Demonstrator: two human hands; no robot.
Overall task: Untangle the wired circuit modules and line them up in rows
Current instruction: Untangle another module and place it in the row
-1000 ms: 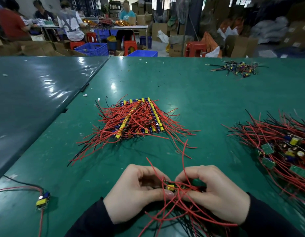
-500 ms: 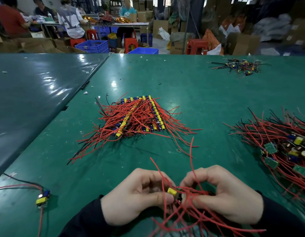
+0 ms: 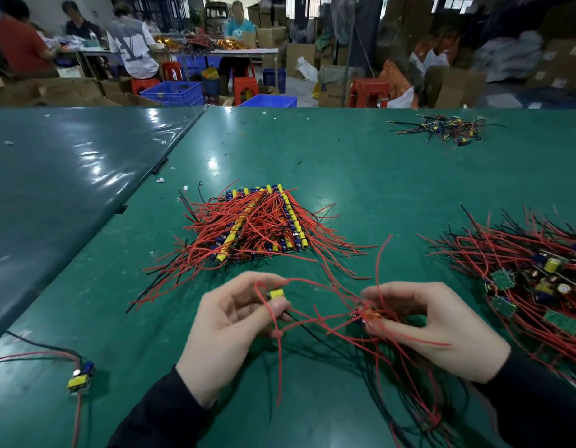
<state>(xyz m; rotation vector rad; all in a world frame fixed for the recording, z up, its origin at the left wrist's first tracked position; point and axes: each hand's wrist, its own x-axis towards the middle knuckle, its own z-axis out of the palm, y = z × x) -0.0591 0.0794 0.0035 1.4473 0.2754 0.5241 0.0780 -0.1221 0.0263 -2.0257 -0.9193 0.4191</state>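
Low in the head view, the left hand [image 3: 230, 321] pinches a small yellow-topped circuit module [image 3: 276, 293] while the right hand [image 3: 432, 324] grips the red-wired clump [image 3: 367, 315] beside it — crossed leads span the gap; the lined-up rows of yellow-and-blue modules [image 3: 261, 221] lie ahead, nearer the left.

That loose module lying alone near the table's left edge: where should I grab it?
Pinch the lone module by its yellow-and-blue body, from above. Its red and black wires trail off leftward and toward you, so pulling those would only drag it.
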